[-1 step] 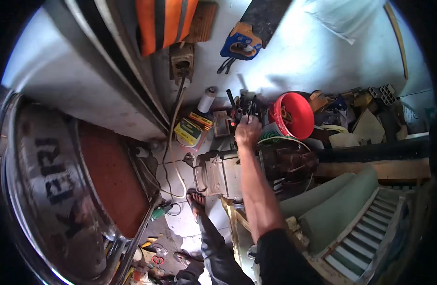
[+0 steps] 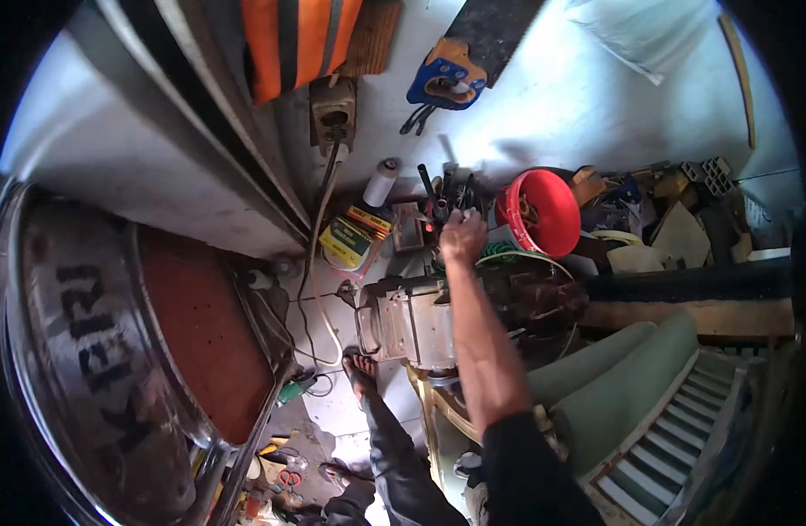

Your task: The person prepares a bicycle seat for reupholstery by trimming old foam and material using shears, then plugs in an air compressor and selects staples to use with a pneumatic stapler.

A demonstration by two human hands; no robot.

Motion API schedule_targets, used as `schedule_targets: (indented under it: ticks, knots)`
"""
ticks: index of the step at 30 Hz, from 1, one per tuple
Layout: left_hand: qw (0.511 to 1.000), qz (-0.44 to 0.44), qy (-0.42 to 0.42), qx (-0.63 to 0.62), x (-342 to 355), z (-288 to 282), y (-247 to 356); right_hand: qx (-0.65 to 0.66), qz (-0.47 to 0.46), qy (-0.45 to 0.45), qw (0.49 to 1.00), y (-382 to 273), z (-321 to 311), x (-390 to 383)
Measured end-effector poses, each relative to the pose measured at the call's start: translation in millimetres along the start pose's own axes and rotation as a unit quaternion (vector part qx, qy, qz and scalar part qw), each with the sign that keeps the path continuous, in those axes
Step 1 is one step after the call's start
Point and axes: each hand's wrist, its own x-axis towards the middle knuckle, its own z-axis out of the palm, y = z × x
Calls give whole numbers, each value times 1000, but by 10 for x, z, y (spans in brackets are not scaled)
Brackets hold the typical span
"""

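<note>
My right hand [image 2: 463, 237] reaches far forward over the machine on the floor, its fingers curled down among a cluster of dark-handled tools [image 2: 442, 209] standing against the wall. The fingertips are hidden, so what they grip cannot be made out. Directly right of the hand stands a red bucket [image 2: 556, 215] with a few things inside. To its left lie a small open box [image 2: 409, 230] and a yellow-and-green box [image 2: 346, 243]. A white spool-like cylinder [image 2: 381, 183] stands behind them. My left hand is out of view.
Below my forearm sits a metal-cased machine [image 2: 420, 324]. A blue-handled saw [image 2: 449, 83] hangs on the wall, right of a socket [image 2: 333, 114] with a cable. A chrome-framed chair [image 2: 78, 351] fills the left; green rolls [image 2: 613, 359] and a slatted frame [image 2: 666, 438] lie right.
My right hand has shifted slightly right, its fingers now curled lower among the tools. My forearm has also swung a little right, and the view has moved slightly.
</note>
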Motion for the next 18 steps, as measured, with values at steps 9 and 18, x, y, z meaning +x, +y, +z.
schedule_targets:
  ticks: [9, 18]
  knots:
    - [968, -74, 55, -233, 41, -308, 186, -295, -67, -532, 791, 1697, -314, 479]
    - [968, -164, 38, -187, 38, -398, -60, 67, 403, -605, 683, 2125, -497, 34]
